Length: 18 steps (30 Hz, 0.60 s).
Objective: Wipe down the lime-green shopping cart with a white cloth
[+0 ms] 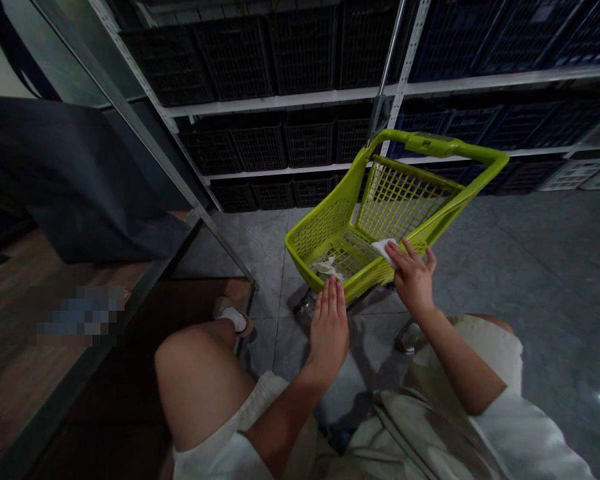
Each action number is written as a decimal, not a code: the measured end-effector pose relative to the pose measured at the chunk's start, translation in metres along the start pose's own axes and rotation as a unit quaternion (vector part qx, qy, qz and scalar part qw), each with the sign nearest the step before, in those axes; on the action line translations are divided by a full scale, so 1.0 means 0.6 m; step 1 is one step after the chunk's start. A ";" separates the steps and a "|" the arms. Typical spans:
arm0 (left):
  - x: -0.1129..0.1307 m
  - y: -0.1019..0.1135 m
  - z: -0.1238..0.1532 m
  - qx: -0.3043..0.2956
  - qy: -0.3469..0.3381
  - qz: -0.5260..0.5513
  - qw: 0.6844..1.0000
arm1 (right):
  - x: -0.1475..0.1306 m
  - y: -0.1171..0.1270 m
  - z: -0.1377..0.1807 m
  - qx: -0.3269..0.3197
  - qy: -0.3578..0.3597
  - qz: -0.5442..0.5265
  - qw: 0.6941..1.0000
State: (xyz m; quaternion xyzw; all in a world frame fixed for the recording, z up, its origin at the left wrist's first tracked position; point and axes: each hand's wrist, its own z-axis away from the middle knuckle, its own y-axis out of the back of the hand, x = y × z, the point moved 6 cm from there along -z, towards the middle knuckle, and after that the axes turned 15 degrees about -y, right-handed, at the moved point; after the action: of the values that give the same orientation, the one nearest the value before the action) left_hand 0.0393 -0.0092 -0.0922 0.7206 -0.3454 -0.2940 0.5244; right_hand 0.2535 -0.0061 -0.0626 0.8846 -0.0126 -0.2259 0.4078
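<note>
A small lime-green plastic shopping cart [325, 223] stands in front of my knees, its handle [433, 145] off to the upper right. My left hand [330, 327] is at the cart's near rim, its fingers straight and close together over a crumpled white tissue [326, 265]. That tissue shows beyond the fingertips, inside the rim; the thumb is hidden. Further right, my right hand [414, 277] presses a folded white tissue [386, 251] against the top of the cart's side rail, with its fingers bent and slightly spread.
Shelving behind the cart holds rows of black crates [307, 50] and blue crates [485, 43]. At left, a metal-framed wooden shelf [145, 277] carries a dark cloth [95, 200] and a blurred-out item. Grey tiled floor [530, 267] extends right of the cart.
</note>
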 end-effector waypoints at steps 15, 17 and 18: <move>-0.002 0.004 0.000 0.010 0.003 0.006 1.000 | -0.006 0.003 -0.010 -0.049 0.077 0.014 0.996; -0.001 0.002 -0.001 0.007 0.004 0.003 1.000 | 0.003 0.003 -0.014 -0.022 0.026 0.012 0.999; -0.001 0.002 -0.002 0.006 0.005 0.001 1.000 | -0.006 0.000 -0.007 -0.018 0.012 0.007 1.000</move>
State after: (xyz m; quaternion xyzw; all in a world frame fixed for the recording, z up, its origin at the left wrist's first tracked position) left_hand 0.0396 -0.0082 -0.0909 0.7249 -0.3454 -0.2881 0.5217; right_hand 0.2520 -0.0026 -0.0587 0.8796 -0.0097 -0.2132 0.4251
